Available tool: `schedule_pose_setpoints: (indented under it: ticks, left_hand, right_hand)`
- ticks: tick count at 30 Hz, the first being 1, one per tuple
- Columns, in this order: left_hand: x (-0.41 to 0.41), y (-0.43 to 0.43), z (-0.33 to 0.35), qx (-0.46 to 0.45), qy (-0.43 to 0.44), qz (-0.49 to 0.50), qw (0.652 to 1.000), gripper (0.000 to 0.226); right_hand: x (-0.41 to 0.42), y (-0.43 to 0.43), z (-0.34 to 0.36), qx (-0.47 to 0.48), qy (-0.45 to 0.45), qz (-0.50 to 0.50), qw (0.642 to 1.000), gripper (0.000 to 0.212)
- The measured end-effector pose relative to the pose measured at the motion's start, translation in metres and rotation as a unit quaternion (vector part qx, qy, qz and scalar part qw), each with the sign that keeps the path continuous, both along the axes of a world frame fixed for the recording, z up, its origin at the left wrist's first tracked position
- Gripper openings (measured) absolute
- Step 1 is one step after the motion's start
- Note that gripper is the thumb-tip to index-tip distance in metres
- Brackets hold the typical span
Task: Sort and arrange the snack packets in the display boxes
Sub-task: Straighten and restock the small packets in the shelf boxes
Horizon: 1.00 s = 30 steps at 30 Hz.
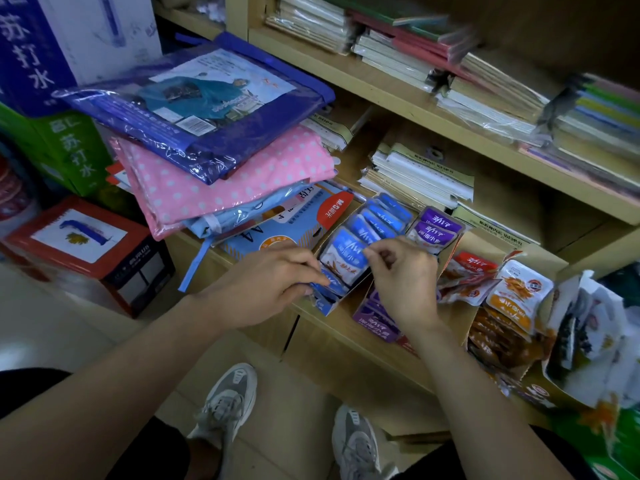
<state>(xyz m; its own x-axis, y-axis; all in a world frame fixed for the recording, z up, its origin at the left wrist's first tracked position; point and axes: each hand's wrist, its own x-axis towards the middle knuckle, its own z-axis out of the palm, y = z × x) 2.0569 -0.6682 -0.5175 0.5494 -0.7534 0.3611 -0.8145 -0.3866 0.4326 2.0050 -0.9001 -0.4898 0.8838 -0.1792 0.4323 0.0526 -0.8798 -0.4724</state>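
While the left hand (263, 285) pinches a small blue packet (329, 284) at the near end of the blue display box (328, 308), the right hand (403, 282) pinches the top edge of the front upright packet (346, 259) inside. Purple packets (434, 230) stand in the next box, just right.

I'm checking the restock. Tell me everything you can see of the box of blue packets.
The blue box is a narrow, open-topped cardboard tray lying on the wooden shelf, running diagonally away from the edge. A row of blue-and-white packets stands on edge inside, nearly filling it. The left hand pinches a packet at its near end; the right hand pinches the top of the next one. A box of purple packets sits close on its right.
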Motion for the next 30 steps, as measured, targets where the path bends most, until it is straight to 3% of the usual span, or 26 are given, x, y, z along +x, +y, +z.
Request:
schedule_pose_setpoints:
  ticks: [4, 7, 19, 27, 30]
  left_hand:
    - [0.01, -0.007, 0.008, -0.032, 0.031, 0.014, 0.999, 0.017]
    - [0.021, -0.014, 0.017, -0.034, 0.022, 0.023, 0.999, 0.014]
    - [0.048, -0.041, 0.031, -0.072, 0.048, 0.023, 0.996, 0.011]
    - [0.049, -0.059, -0.002, -0.157, 0.051, 0.093, 0.982, 0.018]
    - [0.041, -0.057, -0.013, -0.206, 0.083, 0.12, 0.968, 0.023]
  right_hand:
    - [0.006, -0.007, 0.013, 0.102, 0.015, -0.05, 0.993, 0.007]
    - [0.009, -0.007, 0.014, 0.129, 0.033, -0.058, 0.989, 0.006]
    - [0.01, -0.017, 0.01, 0.064, 0.057, 0.007, 0.996, 0.01]
    - [0.011, -0.019, -0.001, 0.057, 0.048, 0.045, 0.996, 0.009]
    - [0.007, -0.02, -0.003, 0.081, 0.038, 0.04, 0.995, 0.022]
